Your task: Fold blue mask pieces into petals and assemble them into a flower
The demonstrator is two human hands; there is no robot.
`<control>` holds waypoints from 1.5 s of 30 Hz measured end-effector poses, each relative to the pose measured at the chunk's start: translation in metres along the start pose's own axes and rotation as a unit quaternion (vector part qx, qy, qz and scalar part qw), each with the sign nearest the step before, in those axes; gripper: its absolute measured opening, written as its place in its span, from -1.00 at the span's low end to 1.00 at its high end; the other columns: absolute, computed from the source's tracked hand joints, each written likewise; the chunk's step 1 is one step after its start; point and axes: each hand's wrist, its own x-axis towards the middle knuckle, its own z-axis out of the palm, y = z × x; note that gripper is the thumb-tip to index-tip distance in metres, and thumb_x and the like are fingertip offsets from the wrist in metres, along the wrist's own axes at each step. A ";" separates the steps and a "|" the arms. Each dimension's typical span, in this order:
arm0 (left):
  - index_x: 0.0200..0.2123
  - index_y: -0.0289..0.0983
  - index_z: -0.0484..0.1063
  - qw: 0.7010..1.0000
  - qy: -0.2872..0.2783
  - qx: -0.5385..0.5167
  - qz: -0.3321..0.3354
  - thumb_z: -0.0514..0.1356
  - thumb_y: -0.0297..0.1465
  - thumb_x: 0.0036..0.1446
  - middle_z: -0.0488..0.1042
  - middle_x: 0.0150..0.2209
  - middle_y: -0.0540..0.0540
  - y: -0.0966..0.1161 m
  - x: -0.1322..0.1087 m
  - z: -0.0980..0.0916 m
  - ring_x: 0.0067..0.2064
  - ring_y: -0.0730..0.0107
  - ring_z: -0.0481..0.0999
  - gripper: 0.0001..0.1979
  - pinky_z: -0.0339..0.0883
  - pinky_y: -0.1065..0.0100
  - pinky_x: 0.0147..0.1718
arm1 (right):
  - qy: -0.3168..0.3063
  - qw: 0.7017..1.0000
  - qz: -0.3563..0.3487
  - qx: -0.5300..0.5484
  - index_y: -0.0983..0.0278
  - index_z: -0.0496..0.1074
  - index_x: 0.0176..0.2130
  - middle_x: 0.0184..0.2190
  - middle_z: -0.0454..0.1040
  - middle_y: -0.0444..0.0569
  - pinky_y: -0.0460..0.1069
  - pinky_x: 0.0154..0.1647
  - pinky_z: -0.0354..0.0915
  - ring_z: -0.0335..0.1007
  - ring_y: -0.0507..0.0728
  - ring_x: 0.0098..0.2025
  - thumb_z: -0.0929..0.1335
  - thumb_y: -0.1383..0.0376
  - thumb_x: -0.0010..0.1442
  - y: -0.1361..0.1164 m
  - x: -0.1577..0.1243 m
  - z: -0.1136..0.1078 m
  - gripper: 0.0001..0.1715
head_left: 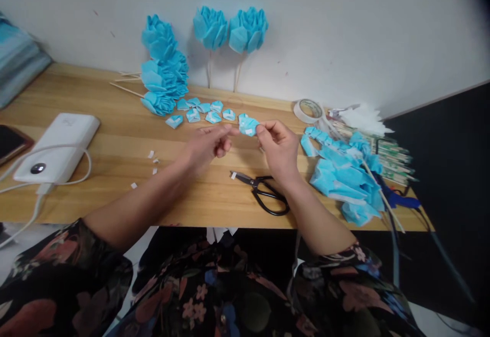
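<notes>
My right hand (281, 148) pinches a folded blue paper petal (248, 125) between thumb and fingers; a small white strip shows on its face. Just left of it is my left hand (210, 144), thumb pressed to the index finger and the other fingers curled. Its fingertips come close to the petal's left edge; whether they touch it or hold something small, I cannot tell. Behind my hands lie several folded blue petals (213, 117) with white strips on them. Black-handled scissors (264, 191) lie below my right hand, a white scrap at the tip.
Finished blue paper flowers (248, 29) on sticks lean on the wall, and more flowers (163, 79) are piled left. At right are a tape roll (308, 111), blue paper pieces (340, 178) and a blue-handled tool (401, 200). A white power bank (57, 148) with a cable lies left.
</notes>
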 end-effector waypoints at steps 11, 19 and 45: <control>-0.43 -0.23 0.37 0.999 -0.002 -0.035 0.031 0.39 -0.22 0.05 0.31 -0.59 0.09 -0.006 0.001 0.002 -0.59 0.58 0.21 -0.71 0.09 0.41 -0.56 | -0.055 0.982 0.107 0.144 0.20 0.44 -0.44 -0.51 0.39 -0.20 -0.10 -0.44 0.33 0.28 -0.03 -0.48 0.45 0.10 0.08 0.002 0.005 -0.001 -0.75; -0.49 -0.27 0.41 0.999 -0.053 0.003 0.000 0.35 -0.33 0.05 0.37 -0.53 0.03 0.000 -0.004 0.005 -0.54 0.60 0.26 -0.79 0.13 0.43 -0.53 | -0.073 0.985 0.104 0.119 0.19 0.44 -0.45 -0.52 0.38 -0.20 -0.08 -0.43 0.32 0.27 -0.02 -0.48 0.45 0.03 0.11 0.004 0.003 0.001 -0.68; -0.47 -0.28 0.44 0.997 0.018 0.058 0.040 0.29 -0.37 0.03 0.32 -0.60 0.10 -0.004 -0.002 0.005 -0.57 0.62 0.19 -0.88 0.11 0.48 -0.53 | -0.065 0.964 -0.183 -0.179 0.18 0.54 -0.36 -0.41 0.56 -0.11 0.01 -0.28 0.32 0.42 0.07 -0.36 0.38 0.31 0.24 -0.002 -0.003 -0.003 -0.86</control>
